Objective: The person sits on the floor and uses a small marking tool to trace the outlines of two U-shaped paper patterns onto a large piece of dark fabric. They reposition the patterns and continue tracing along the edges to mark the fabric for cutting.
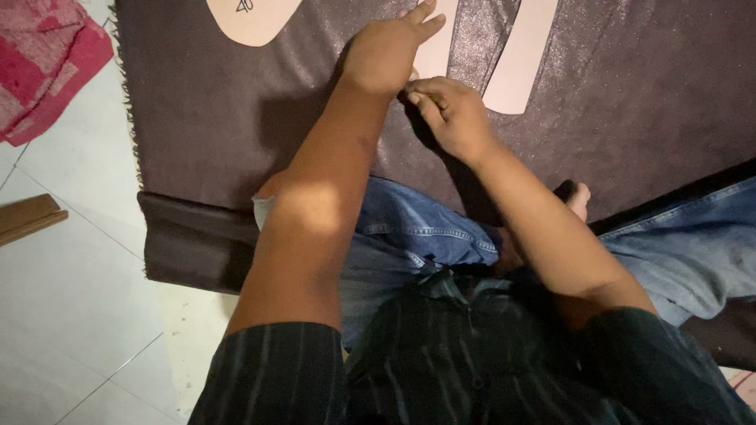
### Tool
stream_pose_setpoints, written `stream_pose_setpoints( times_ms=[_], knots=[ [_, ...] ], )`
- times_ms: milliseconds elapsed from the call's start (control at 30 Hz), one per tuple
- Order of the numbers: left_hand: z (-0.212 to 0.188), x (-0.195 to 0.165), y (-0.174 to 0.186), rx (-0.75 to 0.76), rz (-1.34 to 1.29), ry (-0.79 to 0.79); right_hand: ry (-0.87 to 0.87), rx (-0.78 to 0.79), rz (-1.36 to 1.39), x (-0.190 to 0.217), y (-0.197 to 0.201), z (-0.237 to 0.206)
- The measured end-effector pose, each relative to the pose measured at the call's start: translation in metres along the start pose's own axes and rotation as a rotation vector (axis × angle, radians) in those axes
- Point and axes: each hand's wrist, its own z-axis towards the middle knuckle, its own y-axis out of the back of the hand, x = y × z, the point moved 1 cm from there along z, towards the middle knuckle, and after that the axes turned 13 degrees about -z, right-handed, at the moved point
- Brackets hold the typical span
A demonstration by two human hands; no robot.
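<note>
The left hand (pixel 386 51) is laid flat, palm down, with its fingers stretched out and held close together, and it is pressed onto a long pale cardboard pattern strip (pixel 435 47) that lies on a wide sheet of dark brown, faintly glittering leather-like material (pixel 205 118). Only a narrow part of that strip is seen past the fingertips, the rest being covered by the hand. The left forearm is extended straight forward from the body, the elbow bent over the knee. Just beside the left hand, on its right and touching its heel, the right hand (pixel 449 110) is curled, with thumb and forefinger pressed together at the strip's near end; whether something thin is pinched between them cannot be told. The right wrist is bent inward and the forearm is angled up from the lower right across the lap. A second pale rounded strip (pixel 520 55) is placed just to the right of both hands, apart from them. A broader pale rounded pattern piece (pixel 252 16) is found well to the left of the left hand, at the sheet's far edge. Blue denim trousers (pixel 409 228) are seen below the hands, and white floor tiles (pixel 71 275) and a red patterned cloth (pixel 39 63) far to the left.
</note>
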Motion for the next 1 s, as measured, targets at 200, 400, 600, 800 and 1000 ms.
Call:
stream_pose_setpoints(
  times_ms=[200,400,600,800,1000],
  knots=[
    [0.000,-0.001,0.003,0.012,0.002,-0.025,-0.024,0.025,-0.064,-0.002,0.008,-0.007],
    [-0.001,-0.006,0.009,0.000,0.035,-0.052,0.048,-0.015,-0.039,-0.002,-0.003,0.000],
    [-0.006,-0.014,0.014,0.081,-0.172,0.161,0.067,-0.027,-0.176,-0.003,0.006,-0.007],
    [0.000,-0.010,0.012,0.018,0.029,-0.050,0.096,0.007,-0.140,0.004,0.001,0.003],
    [-0.001,0.000,-0.002,-0.006,0.056,-0.042,0.013,0.052,-0.300,-0.009,0.032,-0.014]
  ],
)
